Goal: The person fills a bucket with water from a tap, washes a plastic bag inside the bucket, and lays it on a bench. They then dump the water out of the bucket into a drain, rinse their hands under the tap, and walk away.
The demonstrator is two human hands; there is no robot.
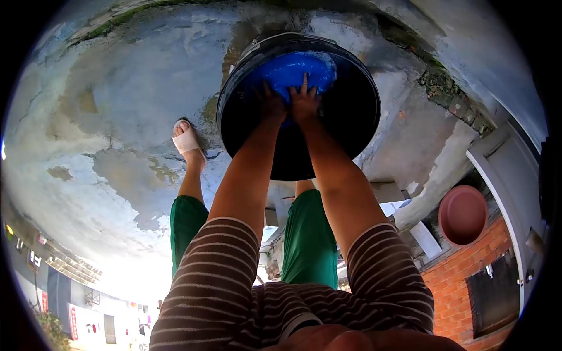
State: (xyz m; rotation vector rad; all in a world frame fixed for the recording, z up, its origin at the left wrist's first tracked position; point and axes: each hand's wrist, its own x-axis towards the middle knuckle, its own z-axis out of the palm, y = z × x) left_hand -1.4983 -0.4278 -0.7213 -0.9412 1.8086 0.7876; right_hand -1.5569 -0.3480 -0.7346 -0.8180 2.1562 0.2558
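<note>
Both arms are stretched forward and down, nearly straight at the elbows, from striped sleeves [213,269], and are brought closer together towards the wrists, where the hands are lowered into a black bucket [351,126]. The right hand [304,105] is laid back upward with its fingers spread, the longest pointed away from the body and set against a bright blue material [319,65] at the far side of the bucket's interior. The left hand [272,106] is held just beside it, with one finger seen extended; the rest are lost in shadow, so its full pose cannot be told. Whether the blue material is liquid or cloth cannot be made out. The bucket is placed on worn concrete ground [152,76], beyond a sandalled foot [186,140].
</note>
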